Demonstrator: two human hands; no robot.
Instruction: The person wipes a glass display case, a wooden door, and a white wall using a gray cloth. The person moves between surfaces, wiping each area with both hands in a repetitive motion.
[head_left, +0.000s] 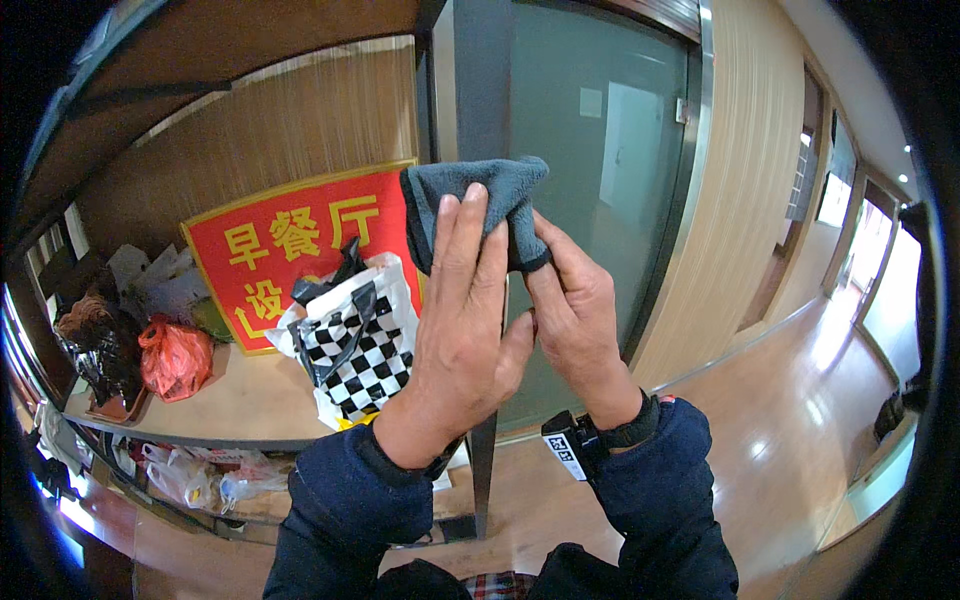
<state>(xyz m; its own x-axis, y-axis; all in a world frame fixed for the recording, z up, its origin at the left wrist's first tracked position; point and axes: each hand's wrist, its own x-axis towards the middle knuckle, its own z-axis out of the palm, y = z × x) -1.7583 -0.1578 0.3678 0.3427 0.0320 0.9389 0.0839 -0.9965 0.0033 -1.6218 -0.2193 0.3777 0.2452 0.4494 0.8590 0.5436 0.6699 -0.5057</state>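
A folded grey-blue cloth (469, 191) with dark edging is held up before me, in front of a metal-edged dark upright (484, 97). My left hand (469, 300) lies over the cloth with its long fingers straight and its back towards me. Its thumb points right, close to my right hand (574, 307). That hand pinches the lower right corner of the cloth, its fingers bent behind the fabric. Whether the left fingers grip the cloth or only press it is hidden, as is any contact between cloth and upright.
Left, a shelf (259, 405) bears a red sign with yellow writing (300, 206), a black-and-white checkered bag (367, 360), a red plastic bag (176, 360) and a dark bag (97, 352). Plastic bags (180, 476) fill the lower shelf. A frosted glass door (592, 165) stands right of the upright.
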